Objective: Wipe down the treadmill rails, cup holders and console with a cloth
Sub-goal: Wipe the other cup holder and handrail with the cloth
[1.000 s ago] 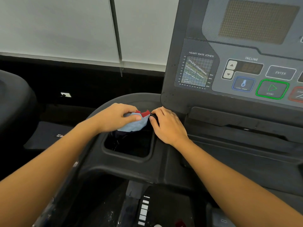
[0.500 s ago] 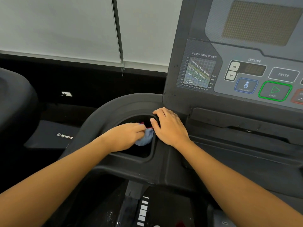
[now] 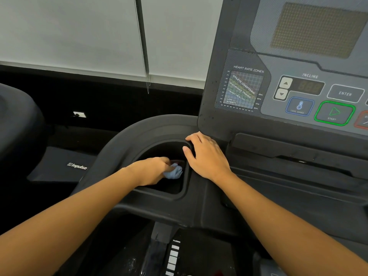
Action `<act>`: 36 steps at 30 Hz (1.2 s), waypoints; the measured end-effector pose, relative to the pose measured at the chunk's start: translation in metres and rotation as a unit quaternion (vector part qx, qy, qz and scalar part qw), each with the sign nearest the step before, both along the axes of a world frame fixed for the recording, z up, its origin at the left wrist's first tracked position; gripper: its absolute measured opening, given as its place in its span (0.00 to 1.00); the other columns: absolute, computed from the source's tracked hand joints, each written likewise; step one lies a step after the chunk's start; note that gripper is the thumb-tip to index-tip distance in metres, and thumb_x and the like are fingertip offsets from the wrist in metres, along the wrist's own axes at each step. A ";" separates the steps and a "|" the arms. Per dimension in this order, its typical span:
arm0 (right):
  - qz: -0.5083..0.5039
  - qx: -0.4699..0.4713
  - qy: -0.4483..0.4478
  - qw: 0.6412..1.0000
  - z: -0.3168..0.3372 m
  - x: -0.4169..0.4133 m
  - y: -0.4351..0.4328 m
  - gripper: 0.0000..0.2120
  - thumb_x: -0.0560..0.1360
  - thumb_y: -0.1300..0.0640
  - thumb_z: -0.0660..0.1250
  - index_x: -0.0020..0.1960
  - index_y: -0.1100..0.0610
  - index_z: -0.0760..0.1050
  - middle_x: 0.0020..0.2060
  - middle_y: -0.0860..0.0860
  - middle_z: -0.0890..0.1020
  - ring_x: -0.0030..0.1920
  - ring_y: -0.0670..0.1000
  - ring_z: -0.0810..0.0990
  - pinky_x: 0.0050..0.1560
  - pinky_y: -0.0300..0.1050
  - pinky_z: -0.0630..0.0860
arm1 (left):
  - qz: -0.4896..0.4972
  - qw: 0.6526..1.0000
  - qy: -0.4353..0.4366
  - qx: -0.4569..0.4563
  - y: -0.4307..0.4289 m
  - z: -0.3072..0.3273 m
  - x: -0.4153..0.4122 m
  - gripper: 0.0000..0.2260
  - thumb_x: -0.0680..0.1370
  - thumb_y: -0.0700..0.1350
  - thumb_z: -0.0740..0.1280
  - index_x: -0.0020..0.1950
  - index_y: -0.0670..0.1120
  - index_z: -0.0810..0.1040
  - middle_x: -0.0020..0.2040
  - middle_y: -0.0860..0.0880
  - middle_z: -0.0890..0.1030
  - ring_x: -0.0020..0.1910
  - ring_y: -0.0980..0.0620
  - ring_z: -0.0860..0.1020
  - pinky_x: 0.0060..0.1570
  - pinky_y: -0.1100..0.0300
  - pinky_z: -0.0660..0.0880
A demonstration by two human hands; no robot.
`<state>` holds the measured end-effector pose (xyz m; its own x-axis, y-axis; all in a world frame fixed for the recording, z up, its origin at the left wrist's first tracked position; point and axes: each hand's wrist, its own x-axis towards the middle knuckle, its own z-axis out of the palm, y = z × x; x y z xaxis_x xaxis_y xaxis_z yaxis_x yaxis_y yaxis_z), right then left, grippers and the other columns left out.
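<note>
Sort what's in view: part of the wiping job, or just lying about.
Job: blue cloth, left hand gripping it, cup holder, right hand on its rim, console.
Lying about: blind cord, wall socket, neighbouring Impulse machine.

Pale blue cloth [image 3: 174, 172], black cup holder [image 3: 159, 196]

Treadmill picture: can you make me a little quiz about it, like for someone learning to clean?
1. True or false: the left hand holds the cloth inside the cup holder.
2. Which colour rings the START button? A green, B yellow, C white.
3. Fill in: the right hand rests on the cup holder's ____.
Key: 1 true; 2 A; 3 rim.
</note>
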<state>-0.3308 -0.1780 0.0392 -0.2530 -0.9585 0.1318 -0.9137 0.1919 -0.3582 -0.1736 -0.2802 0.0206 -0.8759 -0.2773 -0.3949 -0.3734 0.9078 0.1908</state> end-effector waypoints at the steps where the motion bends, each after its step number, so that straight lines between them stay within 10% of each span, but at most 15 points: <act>1: 0.000 0.000 -0.001 1.000 0.000 0.000 0.000 0.16 0.79 0.48 0.57 0.63 0.54 0.69 0.59 0.49 0.75 0.61 0.50 0.73 0.61 0.46 0.68 | 0.007 1.000 -0.024 0.000 -0.001 0.002 0.002 0.18 0.79 0.40 0.61 0.69 0.44 0.69 0.63 0.45 0.70 0.57 0.47 0.73 0.58 0.58 0.71; 7: -0.002 0.001 -0.001 1.000 0.001 0.001 0.000 0.16 0.79 0.48 0.57 0.63 0.54 0.69 0.59 0.49 0.75 0.61 0.50 0.73 0.62 0.45 0.67 | 0.000 0.982 -0.179 -0.064 0.002 0.009 -0.014 0.13 0.77 0.40 0.63 0.60 0.41 0.76 0.57 0.43 0.77 0.54 0.45 0.76 0.52 0.58 0.73; 16: -0.003 0.006 0.000 1.000 -0.001 0.000 -0.001 0.17 0.78 0.47 0.57 0.64 0.54 0.69 0.59 0.49 0.75 0.61 0.51 0.73 0.62 0.47 0.68 | 0.004 0.993 -0.006 -0.118 0.014 0.014 -0.021 0.25 0.78 0.38 0.60 0.73 0.48 0.57 0.59 0.43 0.70 0.46 0.45 0.76 0.40 0.59 0.69; 25: 0.000 -0.010 -0.025 1.000 0.001 -0.001 0.001 0.19 0.81 0.46 0.51 0.61 0.55 0.73 0.57 0.50 0.77 0.59 0.50 0.74 0.60 0.46 0.67 | 0.141 0.978 -0.151 -0.018 0.023 0.032 -0.012 0.16 0.80 0.42 0.57 0.67 0.42 0.70 0.63 0.41 0.74 0.61 0.41 0.73 0.55 0.57 0.70; 36: -0.002 -0.011 -0.025 1.000 0.002 0.001 0.001 0.22 0.80 0.42 0.50 0.60 0.55 0.72 0.57 0.50 0.77 0.59 0.50 0.74 0.61 0.46 0.66 | 0.169 0.967 -0.101 0.160 0.031 0.031 -0.012 0.10 0.75 0.42 0.65 0.56 0.49 0.77 0.43 0.53 0.74 0.45 0.51 0.74 0.46 0.59 0.72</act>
